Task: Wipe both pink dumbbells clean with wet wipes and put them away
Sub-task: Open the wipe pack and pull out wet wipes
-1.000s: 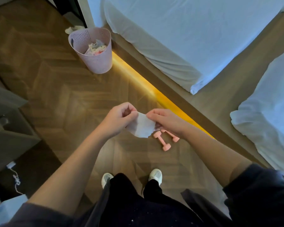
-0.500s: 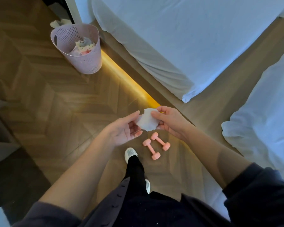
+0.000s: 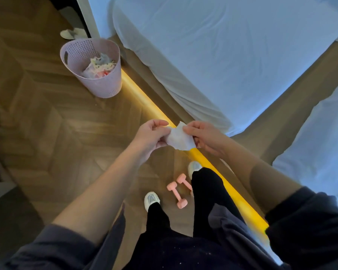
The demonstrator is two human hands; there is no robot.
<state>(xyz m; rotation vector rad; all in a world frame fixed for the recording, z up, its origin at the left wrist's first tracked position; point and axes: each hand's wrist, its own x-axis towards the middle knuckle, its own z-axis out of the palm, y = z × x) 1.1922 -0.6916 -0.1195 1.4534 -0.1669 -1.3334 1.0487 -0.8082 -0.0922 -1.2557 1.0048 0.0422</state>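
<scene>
The person stands on the brown herringbone wooden floor [image 3: 57, 123] and holds a crumpled white wet wipe [image 3: 180, 140] out in front. The left hand [image 3: 151, 134] pinches the wipe's left edge between thumb and curled fingers. The right hand [image 3: 206, 136] pinches the upper right edge the same way. The sheet hangs between them, partly spread and wrinkled along its lower edge.

The two small pink dumbbells lie on the floor below the hands, side by side between the person's white shoes [image 3: 151, 198]. The nearer pink dumbbell [image 3: 177, 194] is in full view. The second pink dumbbell [image 3: 181, 178] has one end hidden behind the black trouser leg [image 3: 205, 191]. They lie close together, but whether they touch cannot be told. Neither hand touches them.

The step in hand looks like opening the wipe, with no wiping begun. To do it well, draw the two pinched edges apart gently, since a thin wet sheet probably tears if tugged. Once it lies flat, fold it once so a clean face backs the fingers. Then one hand can let go, crouch and lift a dumbbell, while the other wraps the wipe round a head, runs along the handle and turns the weight to reach every face.

A pale pink perforated plastic basket [image 3: 105, 88] holding crumpled rubbish stands by the base of the white-sheeted bed [image 3: 203, 45], well apart from the dumbbells. It seems the likely place for the used wipe. Where the dumbbells belong is not shown.
</scene>
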